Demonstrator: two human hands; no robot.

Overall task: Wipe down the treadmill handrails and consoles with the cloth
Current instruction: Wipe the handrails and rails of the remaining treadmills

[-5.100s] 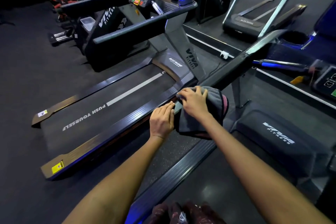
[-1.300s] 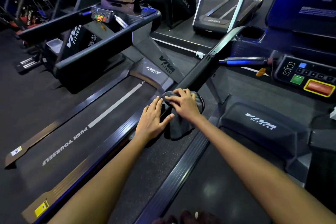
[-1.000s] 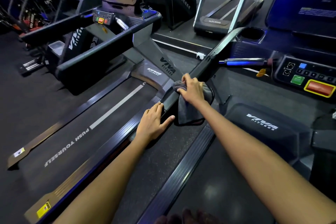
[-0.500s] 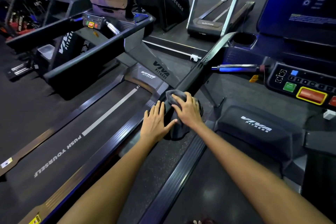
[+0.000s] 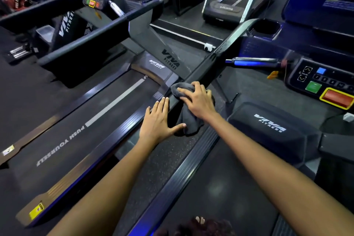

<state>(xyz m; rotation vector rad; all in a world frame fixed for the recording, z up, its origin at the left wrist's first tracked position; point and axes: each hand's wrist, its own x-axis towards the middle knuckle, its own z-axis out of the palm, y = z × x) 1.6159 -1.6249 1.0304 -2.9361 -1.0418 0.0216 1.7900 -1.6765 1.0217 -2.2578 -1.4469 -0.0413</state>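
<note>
At centre frame, both hands meet on one black handrail (image 5: pixel 208 63). Right hand (image 5: pixel 199 101): fingers curled over a dark grey cloth (image 5: pixel 188 120), pressing it onto the rail's lower end; cloth drapes down off the rail's near side. Left hand (image 5: pixel 159 120): flat, fingers straight, resting on the rail just beside the cloth, thumb touching the hanging fold. Right of the rail: console (image 5: pixel 323 82) with green and red buttons, a cup holder (image 5: pixel 264 28) above it. Left of the rail: neighbouring treadmill belt (image 5: pixel 76 126), lettered PUSH YOURSELF.
</note>
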